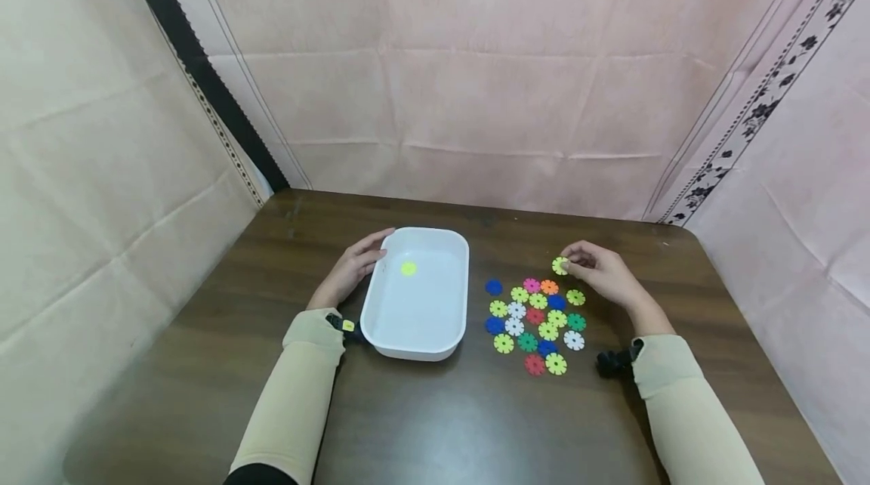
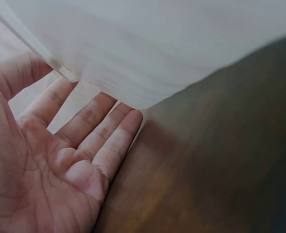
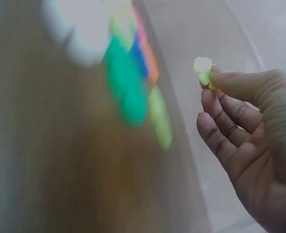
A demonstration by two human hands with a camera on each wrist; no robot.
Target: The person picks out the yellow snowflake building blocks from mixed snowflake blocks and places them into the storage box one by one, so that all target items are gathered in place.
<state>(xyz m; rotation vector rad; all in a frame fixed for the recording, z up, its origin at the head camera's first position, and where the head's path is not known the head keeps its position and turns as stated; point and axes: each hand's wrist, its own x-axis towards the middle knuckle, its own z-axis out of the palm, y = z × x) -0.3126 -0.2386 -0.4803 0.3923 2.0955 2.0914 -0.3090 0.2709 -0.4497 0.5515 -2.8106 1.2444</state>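
Note:
My right hand [image 1: 601, 273] pinches a yellow-green notched plastic disc [image 1: 559, 266] between thumb and fingertips, raised off the table behind the loose discs. In the right wrist view the pinched disc [image 3: 203, 68] shows partly, with the thumb over it. My left hand [image 1: 350, 270] is at the far left corner of a white rectangular tray [image 1: 414, 319], fingers extended against its side and rim. In the left wrist view the fingers [image 2: 87, 119] reach up to the tray wall [image 2: 133, 58], their tips partly hidden by it. One yellow-green disc [image 1: 408, 268] lies inside the tray.
Right of the tray, several flat notched discs lie loose on the brown table [image 1: 421, 424], among them a blue disc [image 1: 494, 287], an orange disc [image 1: 549, 287], a white disc [image 1: 574, 340] and a red disc [image 1: 535, 364]. Pale cloth [image 1: 476, 107] hangs behind the table and at both sides.

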